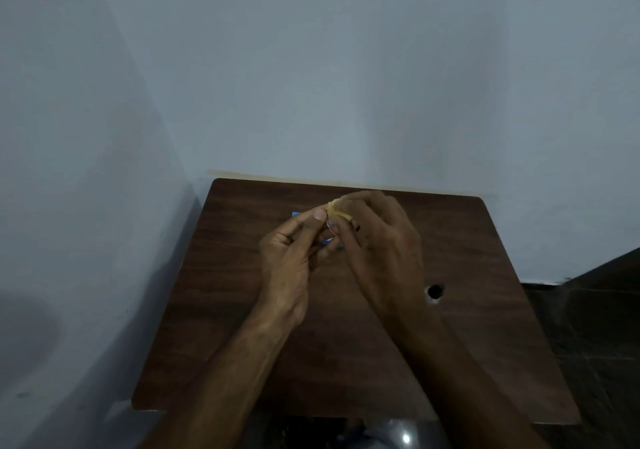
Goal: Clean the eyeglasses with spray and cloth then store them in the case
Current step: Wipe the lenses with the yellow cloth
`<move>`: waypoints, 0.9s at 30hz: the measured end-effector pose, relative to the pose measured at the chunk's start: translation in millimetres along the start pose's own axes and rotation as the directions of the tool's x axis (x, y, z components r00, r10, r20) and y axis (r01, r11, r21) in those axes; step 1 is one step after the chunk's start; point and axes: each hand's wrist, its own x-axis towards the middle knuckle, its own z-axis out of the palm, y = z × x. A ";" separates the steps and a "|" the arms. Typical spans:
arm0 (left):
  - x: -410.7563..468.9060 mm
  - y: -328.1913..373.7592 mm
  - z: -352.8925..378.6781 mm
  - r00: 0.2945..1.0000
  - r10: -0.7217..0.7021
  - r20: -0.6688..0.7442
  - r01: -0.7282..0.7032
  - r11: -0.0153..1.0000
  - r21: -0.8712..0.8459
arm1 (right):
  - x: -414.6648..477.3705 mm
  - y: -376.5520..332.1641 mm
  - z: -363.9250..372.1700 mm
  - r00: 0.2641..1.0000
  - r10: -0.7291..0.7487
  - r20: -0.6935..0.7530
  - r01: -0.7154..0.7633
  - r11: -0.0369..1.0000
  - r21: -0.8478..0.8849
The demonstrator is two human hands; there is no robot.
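Yellow soft cloth (pixel 337 211) is bunched in the curled fingers of the right hand (pixel 381 241), pressed onto the thin metal-rimmed eyeglasses (pixel 329 227); the left hand (pixel 294 258) pinches their rim between thumb and forefinger, just left of the cloth; both hover above the dark wooden table (pixel 467 310), over a flat blue object (pixel 334 243), perhaps the case.

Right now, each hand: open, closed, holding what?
Left hand: closed, fingers pinching the thin-rimmed eyeglasses.
Right hand: closed, fingers gripping the crumpled pale yellow cloth.
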 end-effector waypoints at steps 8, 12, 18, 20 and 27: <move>6.4 7.4 -3.1 0.998 0.049 0.030 -0.049 0.999 0.001 | -0.7 1.9 -10.0 0.998 0.064 -0.025 -0.065 0.998 -0.021; 7.8 12.1 0.1 0.997 0.074 0.039 -0.074 0.997 0.014 | 3.4 -11.7 -9.6 1.000 0.008 -0.004 -0.007 1.000 0.008; 8.0 17.9 2.8 0.992 0.118 0.042 -0.118 0.993 -0.002 | 2.9 -8.4 -15.9 0.995 0.031 -0.092 -0.032 0.999 -0.010; 6.6 18.8 3.4 0.990 0.128 0.058 -0.129 0.992 0.009 | 13.0 -9.3 -17.7 0.993 0.034 -0.112 -0.036 0.999 -0.012; 4.8 21.4 10.6 0.984 0.175 0.040 -0.176 0.984 0.023 | 10.9 -18.6 -22.9 0.998 0.010 -0.060 -0.009 1.000 0.015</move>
